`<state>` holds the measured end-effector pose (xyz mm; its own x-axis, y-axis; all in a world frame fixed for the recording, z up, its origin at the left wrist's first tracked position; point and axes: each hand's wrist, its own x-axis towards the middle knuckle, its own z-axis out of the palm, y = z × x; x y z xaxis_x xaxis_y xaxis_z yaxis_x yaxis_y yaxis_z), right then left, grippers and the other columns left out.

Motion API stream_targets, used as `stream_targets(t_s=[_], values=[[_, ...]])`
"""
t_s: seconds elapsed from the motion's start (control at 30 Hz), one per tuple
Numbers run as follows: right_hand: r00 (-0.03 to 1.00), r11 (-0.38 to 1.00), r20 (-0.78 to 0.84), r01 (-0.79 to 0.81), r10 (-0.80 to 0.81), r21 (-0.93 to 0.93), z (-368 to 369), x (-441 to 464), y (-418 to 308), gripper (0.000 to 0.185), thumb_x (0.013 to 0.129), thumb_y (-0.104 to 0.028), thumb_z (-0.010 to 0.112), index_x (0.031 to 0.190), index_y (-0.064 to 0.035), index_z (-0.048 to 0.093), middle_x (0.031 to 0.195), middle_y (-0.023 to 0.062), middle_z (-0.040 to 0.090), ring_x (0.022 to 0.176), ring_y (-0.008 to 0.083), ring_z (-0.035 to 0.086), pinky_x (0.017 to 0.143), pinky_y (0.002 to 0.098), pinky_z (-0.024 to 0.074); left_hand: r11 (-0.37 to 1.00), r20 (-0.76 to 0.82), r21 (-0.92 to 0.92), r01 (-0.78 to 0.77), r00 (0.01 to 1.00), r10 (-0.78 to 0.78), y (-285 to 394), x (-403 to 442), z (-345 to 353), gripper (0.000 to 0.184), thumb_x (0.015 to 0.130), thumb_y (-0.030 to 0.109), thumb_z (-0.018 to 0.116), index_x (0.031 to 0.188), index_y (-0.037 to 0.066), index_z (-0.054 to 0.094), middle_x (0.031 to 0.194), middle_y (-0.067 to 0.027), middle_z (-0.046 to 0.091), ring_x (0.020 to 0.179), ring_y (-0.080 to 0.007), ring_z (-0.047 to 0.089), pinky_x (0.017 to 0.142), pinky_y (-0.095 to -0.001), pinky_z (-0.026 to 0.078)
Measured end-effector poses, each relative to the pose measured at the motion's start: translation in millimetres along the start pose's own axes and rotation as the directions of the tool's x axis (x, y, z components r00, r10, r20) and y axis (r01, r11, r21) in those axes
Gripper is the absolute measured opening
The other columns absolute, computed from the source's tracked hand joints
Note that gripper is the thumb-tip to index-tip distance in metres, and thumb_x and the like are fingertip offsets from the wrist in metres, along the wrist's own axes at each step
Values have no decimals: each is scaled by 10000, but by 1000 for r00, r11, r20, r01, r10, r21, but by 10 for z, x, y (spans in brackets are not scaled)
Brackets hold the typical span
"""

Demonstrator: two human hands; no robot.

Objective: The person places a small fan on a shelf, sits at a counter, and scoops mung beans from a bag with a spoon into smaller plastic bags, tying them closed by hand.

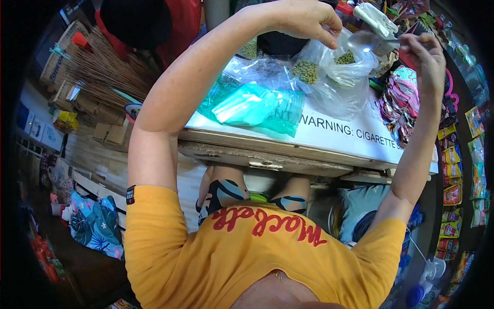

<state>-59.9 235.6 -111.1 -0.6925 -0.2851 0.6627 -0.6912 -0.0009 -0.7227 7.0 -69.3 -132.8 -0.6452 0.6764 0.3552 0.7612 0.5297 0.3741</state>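
My right hand [426, 54] pinches the handle of a metal spoon [364, 41], its bowl pointing left. Near that bowl, my left hand [311, 21] hangs over a clear plastic bag [346, 99] with fingers bent and apart, and I see nothing in them. Inside the clear bag are small green beans [346, 57], which look like mung beans. A small clear packet of the same beans [305, 72] lies at its left side. Further left, teal plastic bags [252, 105] are spread on the white table [329, 126] with printed warning text.
A bundle of patterned cloth or wrappers [400, 95] sits right of the bag. A white crumpled item [374, 19] lies behind the spoon. Stick brooms [110, 64] stand at left. Strips of hanging sachets [451, 175] line the right side. A wooden drawer front [265, 166] is below the tabletop.
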Motion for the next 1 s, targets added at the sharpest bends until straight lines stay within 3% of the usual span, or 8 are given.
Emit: stream_targets(t_s=[0.1,0.2,0.33,0.43,0.63,1.0], values=[[990,995,125,-47,57,-84,238,-106,194,109,860,-17,558,931,-55,484,890,138,672,664,132,626,592,226,497,1000,-18,0,-19,1000,19,-1,-30,0,271,783,172,659,950,-41,639,828,-196,669,779,-262,656,711,-344,484],[970,974,104,-226,221,34,517,-216,386,159,824,27,540,898,-62,430,857,162,665,636,149,628,557,230,483,1000,-26,-11,-4,1000,4,22,-63,-1,266,777,161,657,944,-45,637,832,-200,668,780,-266,657,714,-344,486],[956,945,11,-292,293,146,657,-274,433,182,807,35,537,876,-72,408,837,176,663,609,162,629,546,223,481,996,-6,59,65,998,-65,98,-135,-70,244,771,151,660,901,-53,630,810,-201,661,764,-270,652,705,-347,483],[933,903,-18,-342,359,260,595,-307,590,166,809,40,536,839,-74,418,813,182,664,581,169,633,521,232,486,1000,-47,-1,24,999,-24,47,-173,-52,241,769,159,664,860,-60,618,785,-199,652,747,-270,644,691,-348,479],[922,840,6,-355,387,411,257,-287,836,107,830,40,542,771,-30,487,822,198,661,606,190,648,516,254,534,997,-63,71,-30,997,34,58,-150,-36,256,764,177,669,844,-60,611,749,-194,635,711,-268,627,667,-354,472],[914,836,-64,-337,401,432,-1,-237,862,32,837,33,539,867,44,544,851,188,660,640,188,649,545,245,550,1000,-45,3,-28,999,28,22,21,9,248,768,181,674,832,-52,616,739,-176,636,700,-251,619,670,-351,466]])
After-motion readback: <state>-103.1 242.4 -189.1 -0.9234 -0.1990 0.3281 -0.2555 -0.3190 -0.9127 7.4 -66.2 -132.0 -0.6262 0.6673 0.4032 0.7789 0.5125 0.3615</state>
